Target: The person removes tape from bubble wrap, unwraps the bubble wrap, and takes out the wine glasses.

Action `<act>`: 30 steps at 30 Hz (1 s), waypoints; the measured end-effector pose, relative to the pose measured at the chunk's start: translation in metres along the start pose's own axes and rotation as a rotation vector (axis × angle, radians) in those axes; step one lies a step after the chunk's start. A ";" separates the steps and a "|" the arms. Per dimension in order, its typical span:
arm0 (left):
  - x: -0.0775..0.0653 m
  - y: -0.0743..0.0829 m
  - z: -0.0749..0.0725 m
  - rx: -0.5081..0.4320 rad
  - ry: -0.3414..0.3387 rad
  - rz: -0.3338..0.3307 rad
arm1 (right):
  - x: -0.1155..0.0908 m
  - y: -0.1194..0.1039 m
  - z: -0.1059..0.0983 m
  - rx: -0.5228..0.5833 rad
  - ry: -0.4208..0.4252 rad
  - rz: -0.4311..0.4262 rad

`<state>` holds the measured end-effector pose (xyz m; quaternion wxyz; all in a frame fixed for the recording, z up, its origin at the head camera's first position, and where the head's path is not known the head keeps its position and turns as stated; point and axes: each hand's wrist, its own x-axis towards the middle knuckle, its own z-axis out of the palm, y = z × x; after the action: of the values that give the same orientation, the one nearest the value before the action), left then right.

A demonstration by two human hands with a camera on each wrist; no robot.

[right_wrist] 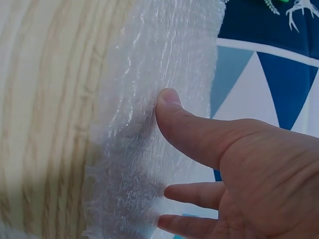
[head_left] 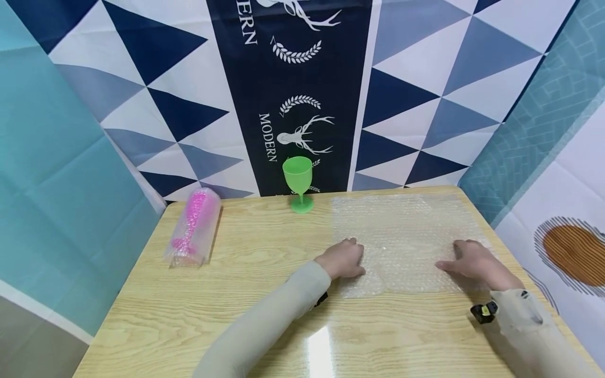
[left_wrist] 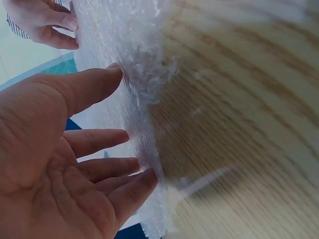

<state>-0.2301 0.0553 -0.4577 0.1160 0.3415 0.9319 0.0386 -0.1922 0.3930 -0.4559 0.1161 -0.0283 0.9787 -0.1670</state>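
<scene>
A sheet of clear bubble wrap [head_left: 406, 236] lies flat on the right half of the wooden table [head_left: 227, 304]. My left hand [head_left: 344, 259] touches its left part; in the left wrist view the fingertips [left_wrist: 147, 177] meet the sheet with thumb and fingers spread apart. Toward the sheet's right side rests my right hand [head_left: 472, 262], its thumb and fingertips on the plastic. The right wrist view shows that thumb [right_wrist: 172, 99] extended and the visible fingers fairly straight. Behind the sheet's left corner, a green plastic goblet [head_left: 299, 181] stands upright at the table's back edge.
At the back left lies a pink object wrapped in bubble wrap [head_left: 195, 226]; its shape is blurred by the plastic. A patterned curtain [head_left: 189, 79] hangs right behind the table, with more cloth along both sides.
</scene>
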 end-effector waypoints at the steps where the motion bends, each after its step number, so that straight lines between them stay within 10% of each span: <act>1: 0.002 0.001 0.000 0.008 0.001 0.003 | 0.000 0.002 0.000 0.001 0.001 0.003; 30: 0.028 0.010 -0.001 -0.054 0.013 -0.062 | 0.019 0.031 -0.013 0.029 0.015 0.038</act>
<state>-0.2450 0.0813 -0.4607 0.1204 0.3089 0.9414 0.0623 -0.2147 0.4247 -0.4584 0.1121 -0.0066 0.9774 -0.1790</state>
